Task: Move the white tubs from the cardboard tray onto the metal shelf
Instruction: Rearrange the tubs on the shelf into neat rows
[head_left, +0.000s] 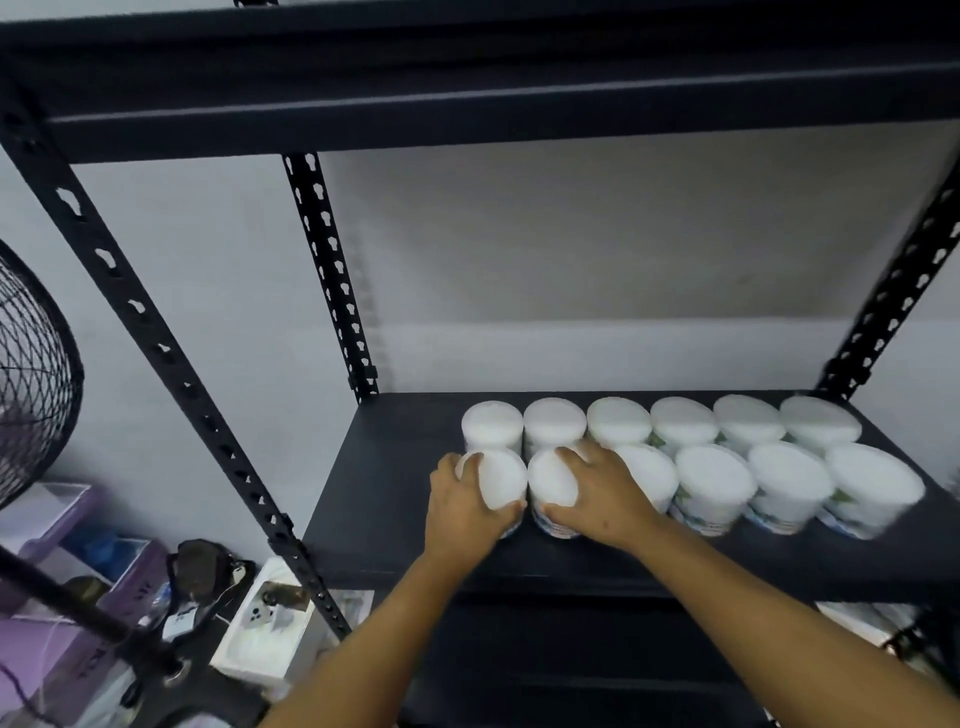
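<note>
I've got one white tub in each hand, and both are down on the metal shelf (395, 519) at the left end of the front row. My left hand (462, 512) wraps the outermost tub (501, 475), thumb round the near side and fingers curling over the far edge of the lid. My right hand (602, 499) grips the next tub (553, 480) the same way, fingers spread over the lid's back rim, thumb low on the wall. These two sit just beside each other, close enough that they may be touching.

Behind them runs the back row of tubs (649, 423), six lids across, and the front row carries on to my right with four more tubs (779, 486). The cardboard tray isn't in view from here.

They feel like they'd be light to moderate, judging by how one hand spans each. The walls look like stiff, smooth plastic, so I'd guess a little slick, especially on the printed label band near the base. The lids look pressed on, and I wouldn't trust lifting by the lid alone. Best hold, I reckon, is what I have: palm against the side wall, fingers hooked over the rim. The picture is blurred, so finer detail is lost.
</note>
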